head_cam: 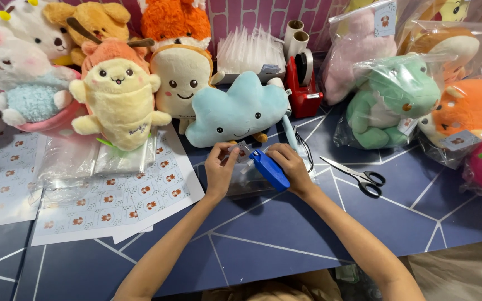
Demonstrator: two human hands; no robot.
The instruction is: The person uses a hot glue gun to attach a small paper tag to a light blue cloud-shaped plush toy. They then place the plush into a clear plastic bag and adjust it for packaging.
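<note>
Stapler (270, 169), blue, lies gripped in the right hand (287, 163), its nose at a small tag (243, 151) pinched by the left hand (220, 167) fingers. Both rest over a clear bag (246, 181) on the blue table (285, 234), just before the cloud plush (235, 108). Scissors (358, 175) lie to the right.

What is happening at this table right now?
A person holds a small printed tag with the left hand and a blue tagging tool with the right hand, over a clear plastic bag. A blue cloud plush lies just behind. Scissors rest to the right.
</note>
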